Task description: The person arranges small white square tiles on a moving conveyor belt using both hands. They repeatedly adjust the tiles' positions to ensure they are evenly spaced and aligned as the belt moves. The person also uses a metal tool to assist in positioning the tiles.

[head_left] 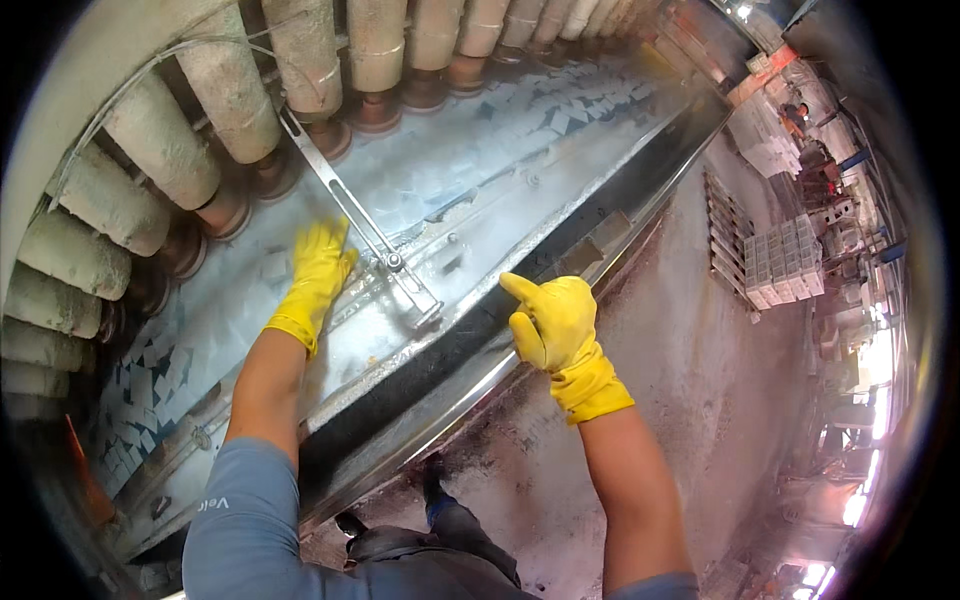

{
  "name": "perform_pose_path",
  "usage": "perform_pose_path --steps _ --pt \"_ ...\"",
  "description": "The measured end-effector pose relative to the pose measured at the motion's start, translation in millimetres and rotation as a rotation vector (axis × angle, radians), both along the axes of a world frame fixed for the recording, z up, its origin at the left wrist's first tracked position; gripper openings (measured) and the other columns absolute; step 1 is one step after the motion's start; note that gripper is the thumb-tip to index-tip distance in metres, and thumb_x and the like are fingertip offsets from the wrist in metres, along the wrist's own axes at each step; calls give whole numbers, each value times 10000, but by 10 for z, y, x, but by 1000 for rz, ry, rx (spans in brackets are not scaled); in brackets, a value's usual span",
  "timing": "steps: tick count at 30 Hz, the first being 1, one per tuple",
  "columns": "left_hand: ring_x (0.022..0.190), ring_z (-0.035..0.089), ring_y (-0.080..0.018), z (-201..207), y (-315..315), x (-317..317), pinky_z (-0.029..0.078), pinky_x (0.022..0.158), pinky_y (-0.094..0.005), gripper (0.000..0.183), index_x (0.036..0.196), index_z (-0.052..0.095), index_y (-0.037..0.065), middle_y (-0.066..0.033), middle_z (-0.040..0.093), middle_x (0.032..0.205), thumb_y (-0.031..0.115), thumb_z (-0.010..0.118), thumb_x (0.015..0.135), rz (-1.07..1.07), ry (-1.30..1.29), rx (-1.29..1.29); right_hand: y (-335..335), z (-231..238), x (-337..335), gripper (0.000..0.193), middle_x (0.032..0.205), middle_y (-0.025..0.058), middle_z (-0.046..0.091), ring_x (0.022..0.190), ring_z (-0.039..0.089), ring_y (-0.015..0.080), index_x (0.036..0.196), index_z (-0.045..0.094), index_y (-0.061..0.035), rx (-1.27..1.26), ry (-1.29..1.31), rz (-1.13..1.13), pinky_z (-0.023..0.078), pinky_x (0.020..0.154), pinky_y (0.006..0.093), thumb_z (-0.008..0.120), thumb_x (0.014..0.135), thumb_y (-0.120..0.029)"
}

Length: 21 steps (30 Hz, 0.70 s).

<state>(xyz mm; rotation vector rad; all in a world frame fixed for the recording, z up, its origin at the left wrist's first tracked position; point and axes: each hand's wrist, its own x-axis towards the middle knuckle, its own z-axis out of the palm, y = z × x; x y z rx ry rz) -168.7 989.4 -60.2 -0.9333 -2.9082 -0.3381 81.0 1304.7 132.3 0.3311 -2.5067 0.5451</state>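
Note:
My left hand [322, 268], in a yellow rubber glove, reaches over the wet bed of a long machine. Its fingers are stretched out and slightly blurred, just left of a slotted metal bar [346, 196]. A bolt [394, 261] is set in the bar near its lower end. Whether the fingertips touch the wet surface I cannot tell. My right hand [556, 318], gloved alike, hangs over the machine's near edge. Its index finger and thumb point out apart with nothing seen between them; the other fingers are curled. Small flat grey pieces [580, 112] lie scattered across the bed.
A row of thick grey cylinders [375, 45] with brownish round heads lines the far side. A dark trough [400, 390] and metal rim run along the near side. On the floor at right stand a wooden pallet [728, 235] and stacked pale blocks [783, 262]. Someone [797, 115] is farther back.

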Motion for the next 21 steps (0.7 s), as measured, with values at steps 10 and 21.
perform_pose_path --steps 10,21 --pt "1433 463 -486 -30 -297 226 325 1243 -558 705 1532 515 46 -285 488 1567 321 728 919 -52 180 256 -48 52 -25 404 654 84 599 622 594 334 1169 776 -83 75 -9 4 462 656 462 695 882 -355" --pt "1480 439 -452 334 -573 635 306 1261 -555 699 1502 537 16 -258 500 1580 332 743 913 -177 27 134 -36 81 -6 350 674 103 619 629 600 343 1134 775 -60 78 35 0 469 672 459 692 885 -292"
